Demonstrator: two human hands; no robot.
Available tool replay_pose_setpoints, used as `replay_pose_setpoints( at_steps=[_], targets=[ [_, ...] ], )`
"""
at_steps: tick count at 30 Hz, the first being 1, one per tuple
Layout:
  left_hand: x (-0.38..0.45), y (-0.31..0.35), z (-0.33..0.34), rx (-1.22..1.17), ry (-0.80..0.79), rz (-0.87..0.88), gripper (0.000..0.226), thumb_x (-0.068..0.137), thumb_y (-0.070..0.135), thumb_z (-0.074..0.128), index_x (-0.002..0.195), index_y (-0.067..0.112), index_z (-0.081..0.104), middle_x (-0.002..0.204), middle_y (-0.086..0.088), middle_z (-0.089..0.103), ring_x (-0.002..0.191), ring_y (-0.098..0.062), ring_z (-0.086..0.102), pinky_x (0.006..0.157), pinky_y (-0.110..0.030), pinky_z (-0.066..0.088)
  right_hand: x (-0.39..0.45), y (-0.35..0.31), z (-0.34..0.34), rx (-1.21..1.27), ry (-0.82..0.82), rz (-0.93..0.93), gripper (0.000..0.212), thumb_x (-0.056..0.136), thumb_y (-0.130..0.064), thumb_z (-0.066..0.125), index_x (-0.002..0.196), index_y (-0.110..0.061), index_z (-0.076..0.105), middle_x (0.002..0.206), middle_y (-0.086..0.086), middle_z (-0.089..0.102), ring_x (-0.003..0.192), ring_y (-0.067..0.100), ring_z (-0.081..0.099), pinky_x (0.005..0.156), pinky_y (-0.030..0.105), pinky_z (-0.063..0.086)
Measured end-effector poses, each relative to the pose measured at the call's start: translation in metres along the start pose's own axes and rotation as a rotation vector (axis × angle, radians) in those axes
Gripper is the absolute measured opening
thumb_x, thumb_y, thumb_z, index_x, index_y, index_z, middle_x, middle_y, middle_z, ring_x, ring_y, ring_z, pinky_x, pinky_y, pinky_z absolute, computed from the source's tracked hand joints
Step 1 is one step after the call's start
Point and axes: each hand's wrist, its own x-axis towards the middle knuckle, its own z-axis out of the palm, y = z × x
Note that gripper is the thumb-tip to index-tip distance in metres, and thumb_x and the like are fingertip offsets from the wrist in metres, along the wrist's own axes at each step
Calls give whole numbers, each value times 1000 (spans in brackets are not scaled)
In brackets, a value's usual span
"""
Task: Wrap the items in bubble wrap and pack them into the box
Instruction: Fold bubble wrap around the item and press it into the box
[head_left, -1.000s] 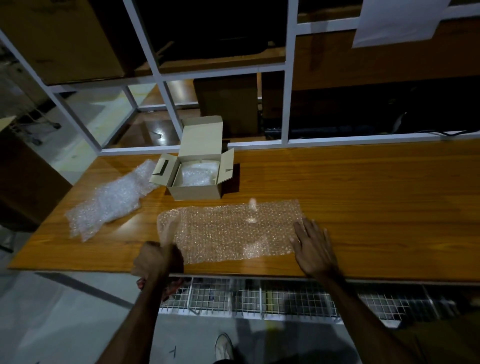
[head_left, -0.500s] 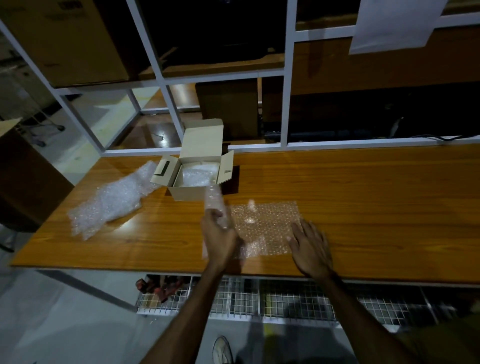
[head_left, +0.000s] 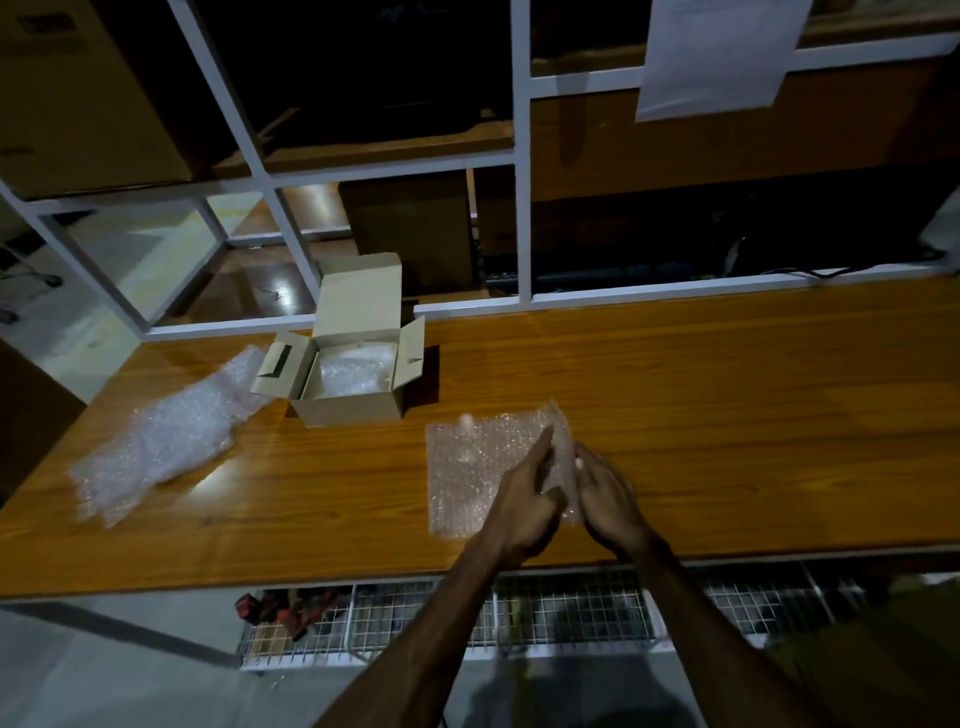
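Observation:
A sheet of bubble wrap (head_left: 470, 467) lies folded over on the wooden table (head_left: 727, 415) near its front edge. Its right edge stands up between my two hands. My left hand (head_left: 524, 493) pinches that raised edge from the left, index finger pointing away from me. My right hand (head_left: 608, 493) holds the same edge from the right, close against the left hand. An open cardboard box (head_left: 348, 413) stands behind and to the left, lid flap up, with a bubble-wrapped bundle (head_left: 353, 371) inside. No unwrapped item shows on the table.
A second, crumpled piece of bubble wrap (head_left: 166, 436) lies at the table's left end beside the box. A white shelf frame (head_left: 522, 208) rises behind the table. Wire baskets (head_left: 571, 608) hang under the front edge, the left one holding red things (head_left: 291, 613).
My left hand carried the sheet's left end across to the right, folding the wrap in half. My right hand lifted from lying flat on the sheet and now meets the left at the raised edge.

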Motion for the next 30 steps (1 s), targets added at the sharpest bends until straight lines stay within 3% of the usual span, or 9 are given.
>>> replay_pose_setpoints(
  at_steps=[2,4,8,10,13,16,18,22,30],
  targets=[
    [-3,-3,-3,33,68,20,71,100,8,54,165,26,31,161,2,46,146,-12,46,115,-40,49,-1,-2,-3,114,9,43,58,110,-50,24,160,-25,37,163,1,42,148,26,41,120,45,36],
    [-1,-15,-7,245,226,69,51,102,10,49,151,24,52,151,-4,59,138,-15,55,110,-46,53,-1,-8,-2,123,84,98,53,113,-42,30,160,-19,36,164,6,40,148,28,41,118,41,35],
    [9,-43,-30,724,422,204,26,105,9,47,123,17,65,134,-8,66,132,-23,56,121,-48,40,0,-36,14,-354,325,-36,57,99,-18,58,154,-12,44,162,8,40,149,28,38,120,49,36],
    [13,-58,-43,850,373,182,30,100,10,46,126,11,61,135,-13,64,131,-27,54,124,-47,36,4,-56,33,-407,255,-213,58,96,-14,61,152,-15,47,163,5,40,151,24,36,122,50,35],
    [14,-82,-59,919,254,96,53,103,34,27,138,6,54,140,-18,56,132,-34,49,115,-52,38,17,-79,60,-396,-22,-342,55,104,-17,49,158,-20,37,169,3,27,157,21,23,129,45,20],
    [5,-95,-65,1009,174,-51,69,109,46,4,165,12,23,174,-14,17,162,-34,11,132,-50,12,31,-72,72,-497,-144,-352,55,110,-27,37,164,-24,24,173,2,13,160,19,8,130,43,7],
    [1,-95,-66,1035,156,-89,65,111,46,4,168,16,10,175,-9,2,163,-29,-2,132,-44,-1,38,-61,72,-556,-155,-322,57,111,-41,26,166,-27,15,174,-1,5,160,18,-1,130,44,2],
    [-2,-90,-69,1054,145,-120,64,112,47,6,168,16,3,175,-10,-4,162,-27,-7,133,-46,1,46,-49,66,-594,-140,-234,70,105,-65,11,166,-32,0,171,-6,-12,158,16,-15,128,43,-7],
    [-15,-93,-84,1072,136,-241,69,109,52,0,165,13,-13,172,-10,-19,160,-29,-17,131,-49,-7,56,-23,41,-584,-46,-83,74,103,-69,2,165,-29,-7,170,-2,-16,157,23,-20,128,52,-8]
  ],
)
